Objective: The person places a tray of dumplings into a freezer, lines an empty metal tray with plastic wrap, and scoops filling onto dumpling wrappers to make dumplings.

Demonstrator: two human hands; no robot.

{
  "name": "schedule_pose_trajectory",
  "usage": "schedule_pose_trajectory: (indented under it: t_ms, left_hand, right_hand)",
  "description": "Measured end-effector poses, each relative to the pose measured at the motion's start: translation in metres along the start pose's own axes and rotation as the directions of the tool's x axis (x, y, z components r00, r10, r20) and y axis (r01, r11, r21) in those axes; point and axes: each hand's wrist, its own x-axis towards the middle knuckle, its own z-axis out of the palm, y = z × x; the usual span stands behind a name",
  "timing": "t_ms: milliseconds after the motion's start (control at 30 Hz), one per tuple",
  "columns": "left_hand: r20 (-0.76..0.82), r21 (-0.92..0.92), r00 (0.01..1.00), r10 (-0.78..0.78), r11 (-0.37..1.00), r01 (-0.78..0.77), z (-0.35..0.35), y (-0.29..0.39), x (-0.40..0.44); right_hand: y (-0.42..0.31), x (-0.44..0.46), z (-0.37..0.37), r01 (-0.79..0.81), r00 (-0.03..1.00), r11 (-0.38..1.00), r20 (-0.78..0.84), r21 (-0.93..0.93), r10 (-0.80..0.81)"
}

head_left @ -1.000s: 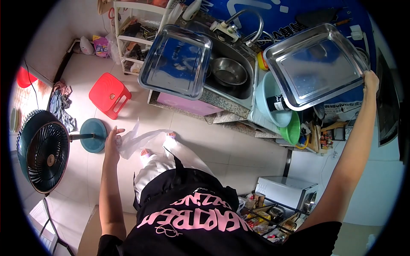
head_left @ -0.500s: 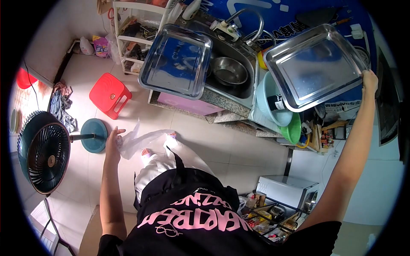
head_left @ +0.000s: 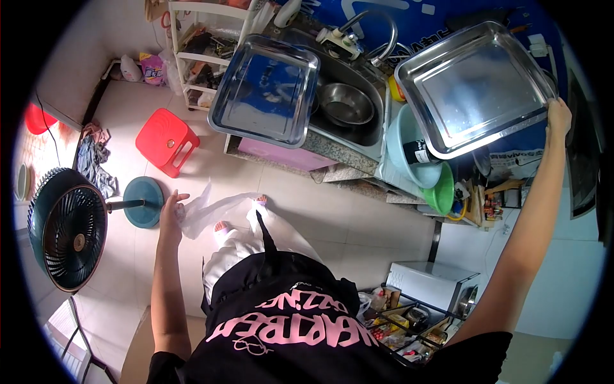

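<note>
My right hand [head_left: 558,117] grips the lower right corner of a shiny metal tray [head_left: 480,89], which is raised and tilted above the basins at the right. At the left, a thin clear plastic bag [head_left: 201,214] hangs from my left hand [head_left: 171,208], whose fingers are partly closed on it near the fan's base. A second metal tray [head_left: 263,93] lies over the left part of the counter and sink, touched by neither hand. In the sink beside it sits a metal bowl [head_left: 345,104], under the faucet [head_left: 384,48].
A dark green fan [head_left: 70,233] and a red stool [head_left: 166,142] stand on the floor at the left. A white shelf rack [head_left: 208,59] is beside the counter. Light blue [head_left: 398,144] and green [head_left: 441,192] basins are below the raised tray. A black rack [head_left: 403,326] holds packages.
My right hand has lifted the tray's far side slightly and changed its tilt, so its surface reflects more light. My left hand and the bag have hardly moved.
</note>
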Motion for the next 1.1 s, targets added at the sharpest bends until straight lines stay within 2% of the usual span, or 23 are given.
schedule_pose_trajectory:
  t_ms: [233,333,400,433,467,533,600,633,667,700,733,767,800,867,900,933,967,1000,1033,1067,1100]
  left_hand:
    - [-0.004,0.001,1.0,0.025,1.0,-0.025,0.002,-0.001,0.002]
    - [-0.007,-0.005,1.0,0.025,1.0,-0.025,0.005,0.001,0.0]
    - [-0.005,-0.007,1.0,0.016,1.0,-0.016,0.006,0.0,0.002]
    - [-0.002,-0.013,1.0,0.007,1.0,-0.007,0.006,-0.002,0.003]
    - [-0.003,-0.016,1.0,0.016,1.0,-0.016,0.008,-0.001,0.004]
    - [0.041,0.028,0.998,-0.049,0.998,0.048,0.011,0.001,0.002]
    - [0.041,0.003,0.999,-0.028,1.0,0.028,0.014,0.004,-0.001]
    - [0.041,-0.005,0.999,0.002,1.0,-0.002,0.015,0.007,-0.003]
    - [0.046,-0.011,0.998,0.039,0.999,-0.039,0.017,0.011,-0.006]
    - [0.089,0.053,0.991,0.102,0.993,-0.107,0.018,0.015,-0.01]
    - [0.093,0.064,0.991,0.101,0.992,-0.107,0.02,0.016,-0.01]
    - [0.058,0.187,0.986,0.155,0.969,-0.163,0.024,0.016,-0.008]
    - [0.017,0.307,0.977,0.212,0.929,-0.207,0.027,0.016,-0.008]
    - [0.143,0.375,0.968,0.207,0.894,-0.247,0.033,0.031,-0.025]
    - [0.177,0.474,0.947,0.27,0.819,-0.322,0.029,0.03,-0.023]
    - [0.224,0.557,0.919,0.325,0.731,-0.394,0.029,0.029,-0.018]
    - [0.211,0.562,0.92,0.329,0.729,-0.39,0.035,0.038,-0.022]
    - [0.243,0.649,0.893,0.378,0.621,-0.439,0.04,0.05,-0.029]
    - [0.285,0.726,0.863,0.417,0.494,-0.479,0.044,0.06,-0.039]
    - [0.282,0.734,0.863,0.42,0.484,-0.476,0.047,0.067,-0.047]
    - [0.37,0.716,0.792,0.486,0.394,-0.576,0.05,0.072,-0.054]
  right_hand:
    - [0.018,0.016,0.008,0.031,0.999,0.999,0.025,0.015,-0.031]
    - [0.019,0.018,0.003,0.068,0.995,0.997,0.07,-0.034,-0.065]
    - [0.015,-0.001,-0.007,0.146,0.975,0.989,0.164,0.036,-0.15]
    - [0.01,-0.019,0.006,0.234,0.97,0.962,0.101,-0.139,-0.221]
    - [-0.008,-0.055,0.022,0.295,0.955,0.938,0.098,-0.181,-0.282]
    - [-0.023,-0.092,0.036,0.329,0.937,0.929,0.177,-0.169,-0.3]
    - [-0.036,-0.107,0.018,0.14,0.987,0.989,0.079,-0.037,-0.137]
    - [-0.036,-0.111,0.015,0.126,0.99,0.989,0.075,-0.076,-0.121]
    - [-0.026,-0.109,0.034,0.163,0.985,0.975,0.079,-0.151,-0.153]
    - [-0.013,-0.115,0.046,0.266,0.963,0.949,0.079,-0.17,-0.256]
    - [-0.015,-0.128,0.047,0.365,0.931,0.91,0.089,-0.195,-0.354]
    - [-0.015,-0.134,0.037,0.273,0.962,0.96,0.008,-0.059,-0.273]
    - [-0.008,-0.134,0.035,0.176,0.984,0.979,-0.02,-0.101,-0.179]
    - [-0.004,-0.152,0.053,0.328,0.945,0.933,0.052,-0.151,-0.323]
    - [-0.005,-0.164,0.052,0.315,0.942,0.933,0.177,-0.172,-0.286]
    - [-0.003,-0.174,0.045,0.306,0.943,0.938,0.186,-0.161,-0.276]
    - [-0.002,-0.18,0.038,0.221,0.973,0.966,0.097,-0.134,-0.21]
    - [-0.002,-0.184,0.032,0.14,0.99,0.985,0.013,-0.098,-0.139]
    - [0.002,-0.187,0.027,0.139,0.99,0.987,0.019,-0.085,-0.137]
    - [0.009,-0.19,0.021,0.153,0.988,0.982,0.055,-0.113,-0.147]
    - [0.018,-0.195,0.015,0.164,0.984,0.976,0.089,-0.142,-0.153]
